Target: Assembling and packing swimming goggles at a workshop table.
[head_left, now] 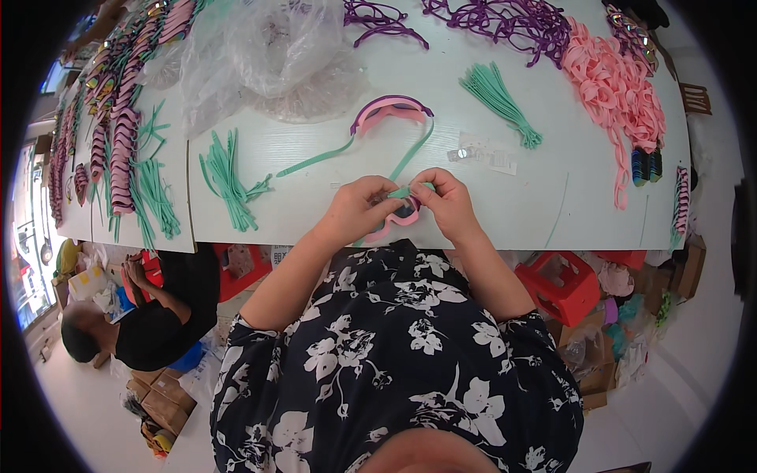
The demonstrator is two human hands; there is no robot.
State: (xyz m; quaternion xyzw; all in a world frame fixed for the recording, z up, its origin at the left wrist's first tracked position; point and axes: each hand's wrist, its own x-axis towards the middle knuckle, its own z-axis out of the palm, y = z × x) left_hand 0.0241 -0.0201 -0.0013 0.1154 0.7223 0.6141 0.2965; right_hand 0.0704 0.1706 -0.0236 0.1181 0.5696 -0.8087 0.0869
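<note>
Close to the table's front edge, my left hand (359,206) and my right hand (448,205) face each other, fingers pinched on a short piece of green strap (402,191). Right below the fingers lies a pair of swim goggles (404,211) with a pink rim and dark lenses, partly covered by my hands. Farther back rests a second pair of goggles (392,108), purple in front and pink inside. Its green strap (315,162) trails out to the left, and another length runs down to my hands.
Bundles of green straps lie left (229,185) and right (502,102). Clear plastic bags (276,63), purple frames (505,24) and a pink heap (611,87) line the back. Stacked goggles (124,150) cover the left side. A person (165,315) sits left; a red stool (558,288) stands right.
</note>
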